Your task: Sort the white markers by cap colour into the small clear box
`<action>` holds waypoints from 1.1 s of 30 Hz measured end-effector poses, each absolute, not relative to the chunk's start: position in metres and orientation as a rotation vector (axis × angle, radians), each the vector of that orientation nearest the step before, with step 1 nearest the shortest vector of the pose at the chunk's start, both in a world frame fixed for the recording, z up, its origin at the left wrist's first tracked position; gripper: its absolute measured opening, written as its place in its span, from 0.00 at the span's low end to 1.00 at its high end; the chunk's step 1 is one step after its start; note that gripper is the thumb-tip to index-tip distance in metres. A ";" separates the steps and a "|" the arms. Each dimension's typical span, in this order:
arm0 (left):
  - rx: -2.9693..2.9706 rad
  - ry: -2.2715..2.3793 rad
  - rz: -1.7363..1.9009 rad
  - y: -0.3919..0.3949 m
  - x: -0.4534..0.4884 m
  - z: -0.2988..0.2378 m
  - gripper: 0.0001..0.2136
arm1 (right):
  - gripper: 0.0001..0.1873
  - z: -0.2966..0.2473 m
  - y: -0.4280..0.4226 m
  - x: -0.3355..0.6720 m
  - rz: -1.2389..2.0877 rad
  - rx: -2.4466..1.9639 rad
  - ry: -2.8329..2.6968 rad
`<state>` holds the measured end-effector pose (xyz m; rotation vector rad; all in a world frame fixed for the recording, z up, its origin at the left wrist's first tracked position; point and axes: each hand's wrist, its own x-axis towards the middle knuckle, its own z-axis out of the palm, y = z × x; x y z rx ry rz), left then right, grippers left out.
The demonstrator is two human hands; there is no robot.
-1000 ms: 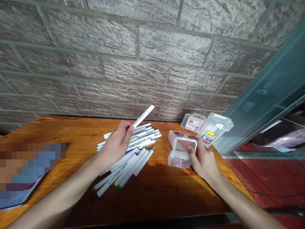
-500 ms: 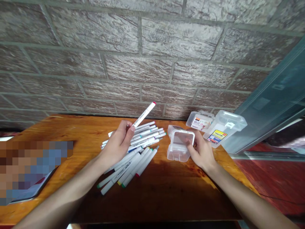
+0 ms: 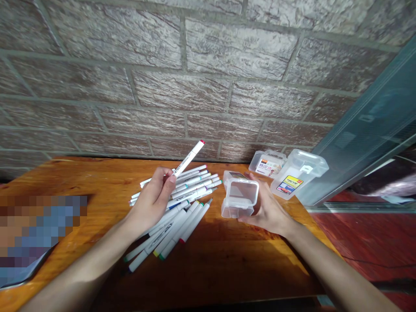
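A white red-capped marker [image 3: 188, 158] is pinched in the left hand [image 3: 152, 201] over the middle of the wooden table [image 3: 97, 182]. The clear plastic box [image 3: 239, 197] near the right edge is cupped only loosely by the spread right hand [image 3: 268, 210] — it may be tipped.

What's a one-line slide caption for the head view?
Left hand holds a red-capped marker above a pile of markers; right hand rests against a clear plastic box on a wooden table.

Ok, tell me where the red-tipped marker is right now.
Head view, left of centre: the red-tipped marker is pinched in the left hand, angled up toward the brick wall, above the pile of markers on the wooden table.
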<state>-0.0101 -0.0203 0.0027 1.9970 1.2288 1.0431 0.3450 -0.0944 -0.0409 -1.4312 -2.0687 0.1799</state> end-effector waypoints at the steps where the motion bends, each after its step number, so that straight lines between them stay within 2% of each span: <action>1: 1.992 1.229 1.045 -0.020 -0.011 0.002 0.11 | 0.68 -0.041 -0.093 0.345 0.178 -1.437 -2.069; 4: 1.987 1.240 1.048 -0.019 -0.012 0.000 0.11 | 0.67 -0.043 -0.087 0.345 0.168 -1.438 -2.063; 9: 1.970 1.165 1.112 -0.013 -0.012 -0.009 0.11 | 0.73 -0.044 -0.089 0.349 0.089 -1.378 -2.055; 11: 1.956 1.112 1.144 -0.012 -0.011 -0.010 0.10 | 0.71 -0.037 -0.096 0.350 -0.009 -1.332 -2.014; 12: 1.950 1.080 1.158 -0.011 -0.011 -0.008 0.10 | 0.66 -0.031 -0.100 0.349 -0.085 -1.290 -1.973; 16: 2.013 0.957 1.183 -0.010 -0.008 0.012 0.09 | 0.30 0.007 -0.109 0.320 -0.250 -1.119 -1.674; 18: 2.066 0.909 1.226 -0.009 -0.007 0.026 0.10 | 0.22 0.029 -0.105 0.289 0.049 -1.071 -1.619; 21: 2.048 0.818 1.286 -0.009 -0.006 0.037 0.11 | 0.25 0.052 -0.090 0.241 0.531 -1.041 -1.435; 24: 1.972 0.744 1.321 -0.010 -0.008 0.030 0.10 | 0.28 0.051 -0.075 0.213 0.895 -0.926 -1.234; 29: 1.815 0.681 1.323 -0.018 -0.009 0.006 0.10 | 0.16 0.023 -0.074 0.210 0.996 -0.860 -1.172; 33: 1.568 0.623 1.312 -0.023 -0.001 -0.004 0.10 | 0.12 0.006 -0.080 0.211 1.123 -0.821 -1.118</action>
